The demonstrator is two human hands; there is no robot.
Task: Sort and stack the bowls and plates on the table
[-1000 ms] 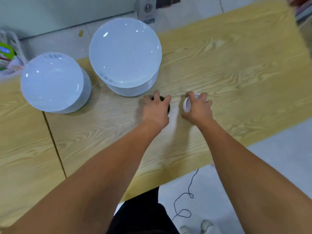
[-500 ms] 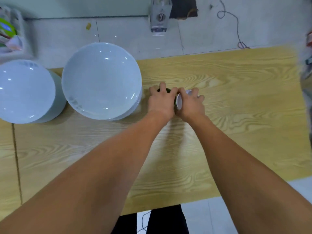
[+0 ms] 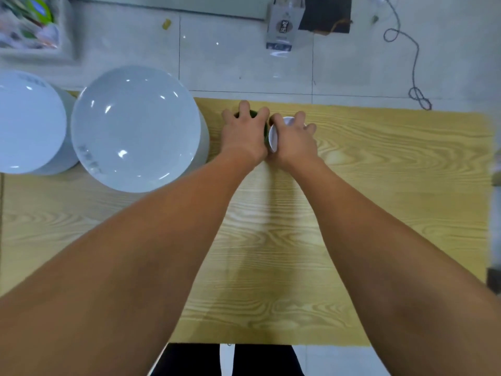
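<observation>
left hand (image 3: 244, 134) is gripping dark bowl (image 3: 253, 114) just right of plate stack (image 3: 135, 128) | right hand (image 3: 294, 142) is gripping tilted white bowl (image 3: 273, 139) farther right

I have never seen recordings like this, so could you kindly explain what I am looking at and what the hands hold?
There is no machine here: these are a person's bare arms, filmed by one wide-angle camera worn on the head and looking down. All three pictures come from it. The surface is a wooden table. On its left stand two stacks of white plates: one stack beside the hands, another stack at the picture's edge. The left hand grips a small dark bowl, mostly hidden under its fingers. The right hand holds a small white bowl, tipped on its side close beside the dark one.
</observation>
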